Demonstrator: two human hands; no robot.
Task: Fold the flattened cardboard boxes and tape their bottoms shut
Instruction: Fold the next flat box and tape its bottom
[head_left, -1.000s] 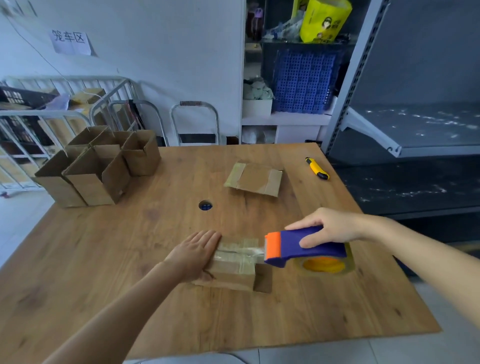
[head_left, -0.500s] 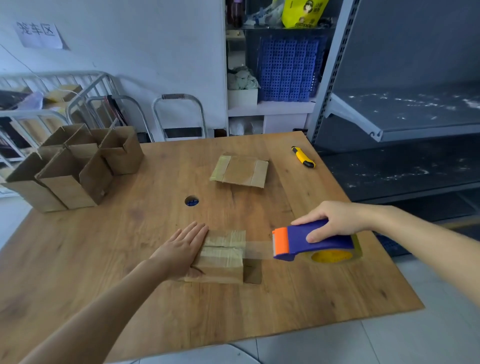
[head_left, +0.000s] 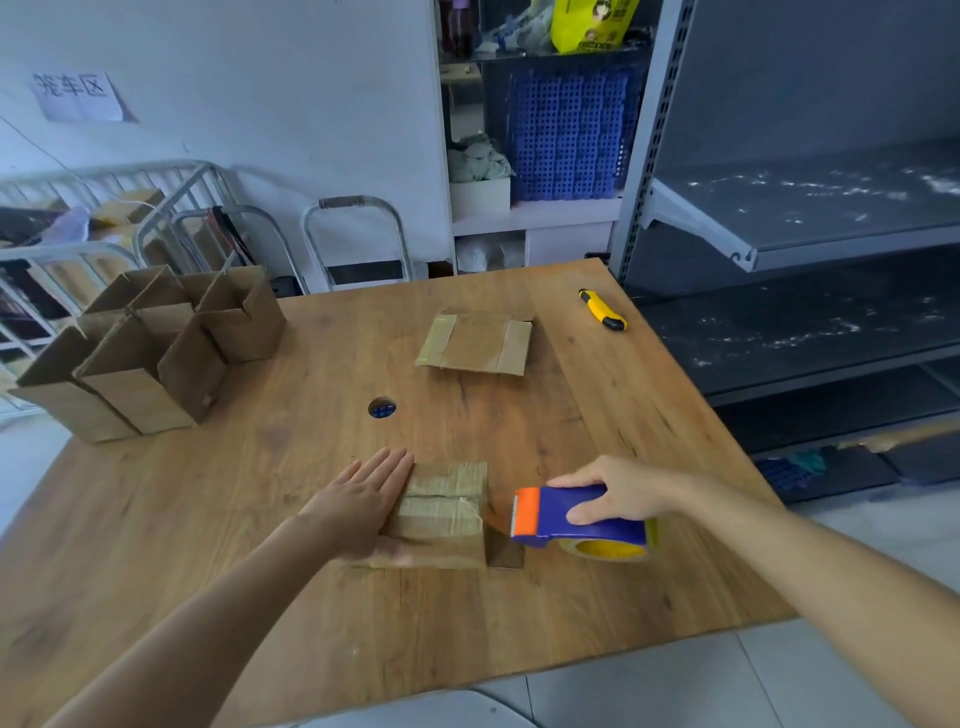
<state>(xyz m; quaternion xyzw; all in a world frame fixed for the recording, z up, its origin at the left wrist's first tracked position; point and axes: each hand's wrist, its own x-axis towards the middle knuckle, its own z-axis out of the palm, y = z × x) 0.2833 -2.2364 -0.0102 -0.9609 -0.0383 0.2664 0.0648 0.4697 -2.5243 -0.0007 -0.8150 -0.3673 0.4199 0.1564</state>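
Presses the left hand (head_left: 363, 499) flat on the small cardboard box (head_left: 447, 512), fingers straight and close together, palm over the box's left edge. Keeps nothing curled there: an open, pushing hand. Box near the front middle of the table (head_left: 260, 545), closed flaps facing up, shiny tape along their seam.

Grips the blue tape dispenser (head_left: 576, 514) with the right hand (head_left: 618, 488), fingers wrapped over the top of the handle. Holds it just right of the box, orange cutter end pointing at the box, yellow-cored tape roll (head_left: 608, 550) low by the table. Between the box's right edge and the cutter, a short strip of tape (head_left: 493, 517); cannot tell whether cut or joined to the roll.

Farther back, past a round hole (head_left: 382, 408) in the table, a stack of flattened boxes (head_left: 475, 343) lying flat, well apart from both hands. At the back left corner, a cluster of folded boxes (head_left: 150, 358) standing upright with open tops, touching one another. Near the back right edge, a yellow utility knife (head_left: 602, 310).

Behind the table, a grey metal shelf rack (head_left: 831, 208) on the right, a blue crate (head_left: 566, 135) on a white shelf, a step ladder (head_left: 358, 244) against the wall, a paper sign (head_left: 78, 96) on the wall at the left
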